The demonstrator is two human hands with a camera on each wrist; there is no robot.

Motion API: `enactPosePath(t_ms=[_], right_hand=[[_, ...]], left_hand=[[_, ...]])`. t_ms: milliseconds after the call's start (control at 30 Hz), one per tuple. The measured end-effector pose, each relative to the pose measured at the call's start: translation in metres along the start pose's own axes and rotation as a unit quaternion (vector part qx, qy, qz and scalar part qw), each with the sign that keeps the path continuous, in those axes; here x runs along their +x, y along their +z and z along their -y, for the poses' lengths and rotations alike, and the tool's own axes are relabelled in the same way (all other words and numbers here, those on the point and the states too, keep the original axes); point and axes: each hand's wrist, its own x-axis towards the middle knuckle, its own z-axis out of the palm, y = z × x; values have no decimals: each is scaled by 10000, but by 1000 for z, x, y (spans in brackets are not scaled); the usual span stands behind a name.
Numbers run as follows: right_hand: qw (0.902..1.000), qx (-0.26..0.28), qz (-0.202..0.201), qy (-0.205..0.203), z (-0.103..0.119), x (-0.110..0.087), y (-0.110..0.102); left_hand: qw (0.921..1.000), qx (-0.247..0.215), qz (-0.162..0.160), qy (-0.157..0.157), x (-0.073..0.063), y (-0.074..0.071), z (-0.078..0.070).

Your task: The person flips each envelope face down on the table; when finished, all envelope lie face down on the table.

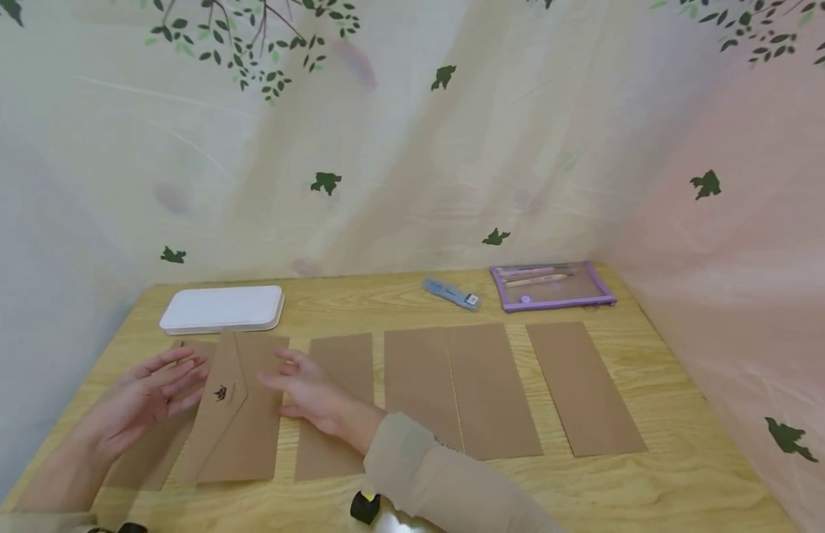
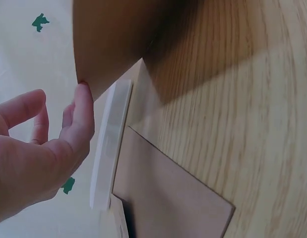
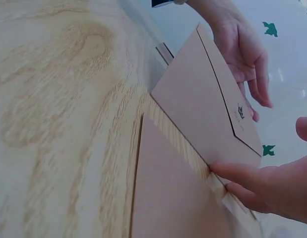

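A brown paper envelope with a pointed flap and a dark crown print [image 1: 255, 414] stands tilted between my hands, its left side lifted off the table. My left hand [image 1: 152, 392] is at the raised left side, fingers extended; in the left wrist view a fingertip touches the envelope's edge [image 2: 113, 44]. At the right edge is my right hand [image 1: 319, 396], with fingertips [image 3: 220, 168] against the low edge and the thumb held apart. Another brown envelope [image 1: 142, 463] lies beneath the left hand, partly covered. To the right, a further brown envelope [image 1: 335, 422] lies partly under my right wrist.
Two brown envelopes side by side [image 1: 419, 377] and one more brown envelope [image 1: 585, 392] continue the row rightward. Along the back are a white flat case [image 1: 222, 309], a small blue packet [image 1: 448, 292] and a purple-edged clear pencil pouch [image 1: 552, 285]. Printed curtains enclose the table.
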Motion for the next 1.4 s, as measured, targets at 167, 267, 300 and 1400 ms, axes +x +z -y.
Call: enactPosePath(t_ms=[167,267,300,1400], right_hand=[[9997,-224,-16,-13,2,-3,9],[9995,-317,31,-30,1,-4,12],[9994,-329,34,-36,1,-5,13],[9950,-836,537,-124,12,-36,38]], left_hand=[[9996,288,27,25,0,3,-3],[9981,606,-109,30,0,6,-3],[9975,686,-171,29,0,8,-3],[9910,1283,-210,-312,6,45,15]])
